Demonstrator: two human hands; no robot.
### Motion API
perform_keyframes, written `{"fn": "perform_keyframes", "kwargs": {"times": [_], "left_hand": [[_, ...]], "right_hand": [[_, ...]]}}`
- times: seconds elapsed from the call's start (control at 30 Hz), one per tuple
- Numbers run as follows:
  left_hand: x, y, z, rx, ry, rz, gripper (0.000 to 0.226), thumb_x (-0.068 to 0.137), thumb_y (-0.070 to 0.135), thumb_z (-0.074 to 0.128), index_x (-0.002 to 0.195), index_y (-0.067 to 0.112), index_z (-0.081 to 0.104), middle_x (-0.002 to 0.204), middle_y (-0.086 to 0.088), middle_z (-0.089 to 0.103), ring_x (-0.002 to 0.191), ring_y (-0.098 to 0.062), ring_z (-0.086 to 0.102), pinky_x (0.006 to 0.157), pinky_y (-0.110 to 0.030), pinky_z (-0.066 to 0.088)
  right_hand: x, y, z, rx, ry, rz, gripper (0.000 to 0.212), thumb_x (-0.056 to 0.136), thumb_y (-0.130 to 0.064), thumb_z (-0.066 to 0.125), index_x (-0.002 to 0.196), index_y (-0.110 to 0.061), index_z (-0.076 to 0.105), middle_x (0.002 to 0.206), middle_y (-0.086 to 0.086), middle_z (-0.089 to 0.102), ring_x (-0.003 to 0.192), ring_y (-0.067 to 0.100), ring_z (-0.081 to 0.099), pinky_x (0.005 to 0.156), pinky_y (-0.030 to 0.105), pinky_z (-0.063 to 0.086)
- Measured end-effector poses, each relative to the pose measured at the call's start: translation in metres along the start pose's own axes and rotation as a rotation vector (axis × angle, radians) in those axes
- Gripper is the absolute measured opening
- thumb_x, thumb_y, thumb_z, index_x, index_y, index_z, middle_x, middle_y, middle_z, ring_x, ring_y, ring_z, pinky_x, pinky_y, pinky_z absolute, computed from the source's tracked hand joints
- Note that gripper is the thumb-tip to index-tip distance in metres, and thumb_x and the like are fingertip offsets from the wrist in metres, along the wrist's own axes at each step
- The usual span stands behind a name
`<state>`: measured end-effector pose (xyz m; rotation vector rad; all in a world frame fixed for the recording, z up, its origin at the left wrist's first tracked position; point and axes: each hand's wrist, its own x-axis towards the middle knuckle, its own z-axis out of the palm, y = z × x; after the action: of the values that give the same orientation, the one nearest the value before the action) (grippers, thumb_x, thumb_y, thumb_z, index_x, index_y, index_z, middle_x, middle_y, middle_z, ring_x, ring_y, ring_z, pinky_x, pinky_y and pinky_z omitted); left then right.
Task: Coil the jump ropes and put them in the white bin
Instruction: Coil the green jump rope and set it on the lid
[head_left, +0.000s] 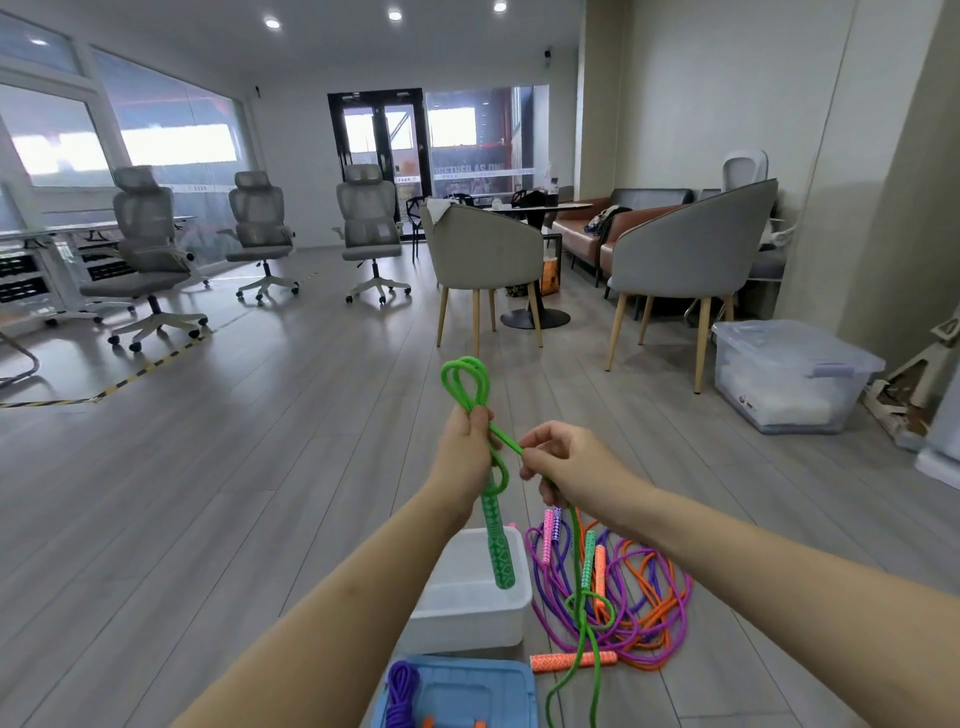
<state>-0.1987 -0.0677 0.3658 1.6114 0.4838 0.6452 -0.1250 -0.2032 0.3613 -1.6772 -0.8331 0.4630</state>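
Above the square white bin (470, 605), the left hand (464, 448) grips looped green jump rope (466, 382); the right hand (563, 461) pinches its smooth cord.

Hands: two, left (466, 448), right (566, 462). Green rope (464, 382): one. White bin (470, 597): one. Floor pile by the bin's right edge: orange rope (574, 661) one, magenta rope (545, 613) one. Purple rope (401, 693) on blue lid (483, 691): one. Office chairs (366, 228): three. Armchairs (485, 254): two. Clear tub (789, 374): one.
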Motion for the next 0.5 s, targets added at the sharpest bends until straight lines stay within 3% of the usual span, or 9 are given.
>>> {"fn": "perform_keyframes", "kwargs": {"times": [0.07, 0.13, 0.2, 0.3, 0.4, 0.5], "left_hand": [[0.007, 0.006, -0.009, -0.206, -0.008, 0.006, 0.027, 0.113, 0.022, 0.028, 0.098, 0.013, 0.049, 0.092, -0.007, 0.066, 0.086, -0.023, 0.068, 0.081, -0.038, 0.053], [0.013, 0.013, -0.015, -0.430, -0.029, 0.017, 0.028, 0.114, 0.021, 0.025, 0.097, 0.012, 0.046, 0.082, -0.005, 0.063, 0.078, -0.021, 0.073, 0.088, -0.041, 0.054], [0.017, 0.020, -0.019, -0.583, -0.025, 0.016, 0.029, 0.114, 0.022, 0.027, 0.091, 0.014, 0.044, 0.068, -0.001, 0.047, 0.056, -0.017, 0.060, 0.079, -0.039, 0.055], [0.023, 0.026, -0.029, -0.665, -0.012, -0.008, 0.029, 0.113, 0.026, 0.030, 0.088, 0.018, 0.043, 0.064, 0.004, 0.035, 0.045, -0.011, 0.038, 0.054, -0.029, 0.048], [0.022, 0.028, -0.037, -0.655, -0.093, -0.044, 0.030, 0.113, 0.029, 0.030, 0.089, 0.019, 0.044, 0.062, 0.006, 0.034, 0.045, -0.010, 0.032, 0.053, -0.027, 0.039], [0.013, 0.026, -0.037, -0.557, -0.233, -0.107, 0.029, 0.112, 0.030, 0.032, 0.090, 0.018, 0.046, 0.064, 0.005, 0.037, 0.048, -0.011, 0.036, 0.054, -0.027, 0.039]], "right_hand": [[-0.005, 0.001, -0.005, -0.069, -0.112, -0.031, 0.013, 0.104, -0.017, 0.057, 0.108, -0.006, 0.063, 0.073, 0.007, 0.066, 0.053, 0.016, 0.053, 0.050, 0.026, 0.043], [-0.009, 0.003, -0.012, -0.113, -0.207, -0.048, 0.020, 0.106, -0.021, 0.055, 0.109, -0.003, 0.066, 0.067, 0.007, 0.060, 0.053, 0.014, 0.050, 0.049, 0.022, 0.041], [-0.008, 0.005, -0.023, -0.139, -0.249, -0.037, 0.023, 0.107, -0.022, 0.053, 0.109, -0.007, 0.070, 0.064, 0.005, 0.056, 0.052, 0.011, 0.046, 0.049, 0.019, 0.038], [-0.007, 0.017, -0.044, -0.250, -0.255, -0.022, 0.028, 0.108, -0.028, 0.052, 0.100, -0.010, 0.073, 0.064, 0.005, 0.050, 0.055, 0.013, 0.043, 0.052, 0.022, 0.036], [-0.004, 0.030, -0.062, -0.384, -0.172, -0.034, 0.027, 0.105, -0.033, 0.056, 0.091, -0.015, 0.073, 0.066, 0.000, 0.049, 0.060, 0.012, 0.043, 0.059, 0.030, 0.036], [-0.001, 0.031, -0.065, -0.398, -0.118, -0.077, 0.019, 0.102, -0.034, 0.061, 0.093, -0.020, 0.070, 0.071, -0.001, 0.054, 0.065, 0.011, 0.046, 0.064, 0.032, 0.039]]}}
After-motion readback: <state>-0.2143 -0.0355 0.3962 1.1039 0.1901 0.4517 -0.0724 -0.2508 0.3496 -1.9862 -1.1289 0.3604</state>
